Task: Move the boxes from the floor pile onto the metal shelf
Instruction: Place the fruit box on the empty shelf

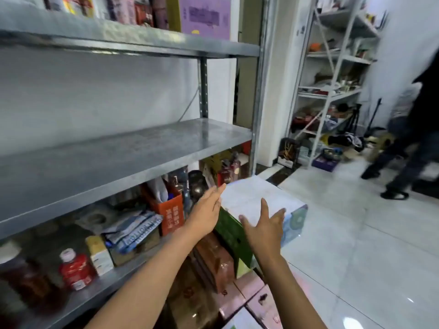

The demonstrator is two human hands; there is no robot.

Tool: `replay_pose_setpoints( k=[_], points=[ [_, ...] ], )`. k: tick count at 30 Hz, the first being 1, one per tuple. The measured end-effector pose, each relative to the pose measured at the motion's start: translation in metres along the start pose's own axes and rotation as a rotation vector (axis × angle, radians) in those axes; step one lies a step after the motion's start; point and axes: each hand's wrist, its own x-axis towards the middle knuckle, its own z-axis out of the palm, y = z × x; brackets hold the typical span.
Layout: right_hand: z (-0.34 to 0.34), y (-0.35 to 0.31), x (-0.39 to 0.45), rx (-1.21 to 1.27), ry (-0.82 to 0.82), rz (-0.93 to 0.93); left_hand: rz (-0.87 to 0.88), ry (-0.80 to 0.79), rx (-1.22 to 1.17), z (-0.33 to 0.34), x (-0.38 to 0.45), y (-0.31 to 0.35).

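A white box (251,193) with a pale blue patterned end lies on top of the floor pile beside the metal shelf (133,148). Under it I see a green box (231,230), a brown box (212,257) and pink boxes (251,295). My left hand (209,207) is stretched out flat at the white box's left edge, fingers straight. My right hand (263,226) hovers over the box's near side with fingers spread. Neither hand grips anything. The shelf's middle level is bare metal.
The lower shelf level holds a red jar (76,269), cartons, packets and an orange box (172,211). A purple box (205,16) stands on the top level. A white rack (332,74) fills the back right. A person (411,143) walks over the tiled floor at right.
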Motion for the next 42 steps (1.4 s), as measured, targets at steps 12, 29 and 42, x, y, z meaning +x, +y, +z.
replay_pose_setpoints(
  k=[12, 29, 42],
  points=[
    [0.029, 0.03, 0.01, -0.028, -0.141, 0.22, -0.386, 0.008, -0.271, 0.027, 0.008, -0.029],
    [0.012, 0.051, -0.009, -0.033, -0.009, 0.167, -0.955, -0.179, -0.803, 0.091, -0.026, -0.016],
    [-0.052, 0.05, -0.023, 0.358, 0.097, 0.207, -0.752, -0.001, -1.031, 0.074, -0.033, 0.052]
  ],
)
